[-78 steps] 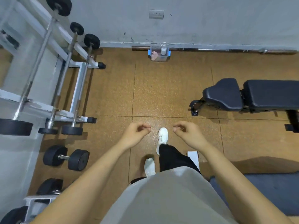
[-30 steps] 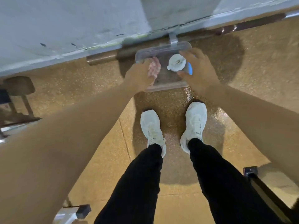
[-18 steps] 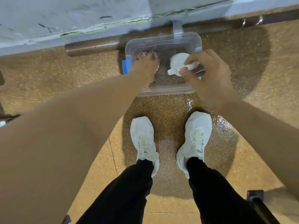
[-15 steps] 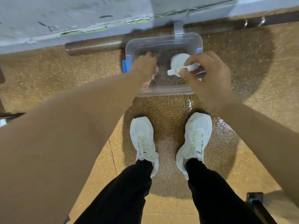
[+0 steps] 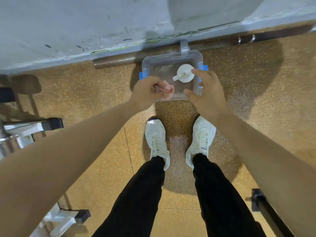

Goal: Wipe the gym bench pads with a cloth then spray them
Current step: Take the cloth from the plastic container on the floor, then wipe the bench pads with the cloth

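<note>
A clear plastic box (image 5: 171,54) with blue side clips stands on the floor against the wall. Inside it a white spray bottle (image 5: 184,72) stands upright, seen from above. My left hand (image 5: 148,91) is closed on a pinkish cloth (image 5: 166,88), held over the box's near left edge. My right hand (image 5: 204,92) hovers beside the bottle with fingers spread, not gripping it. The bench pads are out of view.
A metal bar (image 5: 112,61) lies along the base of the grey wall (image 5: 85,23). White rack feet (image 5: 32,128) stand at the left. A black bench leg (image 5: 263,206) sits at the lower right. My two white shoes (image 5: 156,139) stand on the speckled floor below the box.
My left hand has lifted the cloth out of the box toward me. My right hand has let go of the spray bottle's nozzle and opened beside it.
</note>
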`<state>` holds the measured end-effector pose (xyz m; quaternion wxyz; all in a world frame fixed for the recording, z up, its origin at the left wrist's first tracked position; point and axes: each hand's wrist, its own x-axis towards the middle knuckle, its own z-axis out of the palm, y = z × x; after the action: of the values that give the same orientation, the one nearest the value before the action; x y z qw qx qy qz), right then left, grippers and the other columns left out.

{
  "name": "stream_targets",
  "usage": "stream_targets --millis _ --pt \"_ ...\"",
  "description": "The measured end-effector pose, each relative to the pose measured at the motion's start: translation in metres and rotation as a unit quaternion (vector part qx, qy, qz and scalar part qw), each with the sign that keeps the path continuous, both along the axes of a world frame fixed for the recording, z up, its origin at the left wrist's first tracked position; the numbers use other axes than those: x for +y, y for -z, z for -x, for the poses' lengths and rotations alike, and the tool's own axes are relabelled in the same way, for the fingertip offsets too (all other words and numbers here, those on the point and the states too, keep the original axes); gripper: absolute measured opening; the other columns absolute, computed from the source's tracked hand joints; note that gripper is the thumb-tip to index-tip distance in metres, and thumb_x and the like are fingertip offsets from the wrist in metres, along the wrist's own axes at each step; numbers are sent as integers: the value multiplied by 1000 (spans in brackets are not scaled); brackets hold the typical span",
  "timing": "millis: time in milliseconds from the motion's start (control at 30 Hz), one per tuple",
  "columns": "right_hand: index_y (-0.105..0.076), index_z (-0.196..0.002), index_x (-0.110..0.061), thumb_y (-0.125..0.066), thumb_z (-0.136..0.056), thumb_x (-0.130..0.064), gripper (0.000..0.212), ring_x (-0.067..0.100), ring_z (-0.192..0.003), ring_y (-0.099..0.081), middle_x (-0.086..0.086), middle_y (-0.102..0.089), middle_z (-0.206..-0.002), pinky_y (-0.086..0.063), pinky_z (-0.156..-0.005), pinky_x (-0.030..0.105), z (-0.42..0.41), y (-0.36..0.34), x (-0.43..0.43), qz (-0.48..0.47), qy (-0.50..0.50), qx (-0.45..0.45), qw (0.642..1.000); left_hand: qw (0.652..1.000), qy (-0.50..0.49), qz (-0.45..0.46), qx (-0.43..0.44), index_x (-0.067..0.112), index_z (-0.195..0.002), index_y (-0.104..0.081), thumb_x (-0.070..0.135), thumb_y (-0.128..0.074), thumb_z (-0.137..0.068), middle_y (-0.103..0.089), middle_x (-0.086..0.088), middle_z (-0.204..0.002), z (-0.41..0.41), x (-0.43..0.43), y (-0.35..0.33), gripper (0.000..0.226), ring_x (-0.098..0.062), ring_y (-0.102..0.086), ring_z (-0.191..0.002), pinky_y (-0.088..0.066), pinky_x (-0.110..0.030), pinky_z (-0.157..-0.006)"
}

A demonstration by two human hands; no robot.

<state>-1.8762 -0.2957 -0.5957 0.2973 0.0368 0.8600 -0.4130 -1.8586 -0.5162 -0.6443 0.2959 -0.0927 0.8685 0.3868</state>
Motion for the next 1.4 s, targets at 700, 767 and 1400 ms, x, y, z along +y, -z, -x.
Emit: stream_targets --millis 700,767,1400 --pt "-60 -87 -7 -67 -96 -6 11 10 -75 -61 2 -63 -79 -51 -73 24 -169 -328 98 223 413 -61 881 976 133 -139 -101 21 -118 -72 25 -79 -90 -73 4 -94 -84 127 -362 29 -13 -69 -86 -57 -34 -81" --pt "-63 -89 -13 -66 -95 -4 11 16 -79 -64 12 -66 -82 -53 -74 31 -192 -342 117 213 436 -36 873 964 213 -116 -111 23 -124 -70 29 -83 -85 -68 3 -87 -87 145 -374 41 -15 -64 -80 -54 -38 -79" --pt "-75 -95 -14 -73 -93 -19 6 2 -72 -58 -5 -67 -79 -45 -66 17 -447 -381 328 197 549 -20 812 756 644 -12 -118 25 -84 -70 62 -73 -76 -72 6 -83 -210 440 -401 37 -15 -69 -86 -56 -45 -82"
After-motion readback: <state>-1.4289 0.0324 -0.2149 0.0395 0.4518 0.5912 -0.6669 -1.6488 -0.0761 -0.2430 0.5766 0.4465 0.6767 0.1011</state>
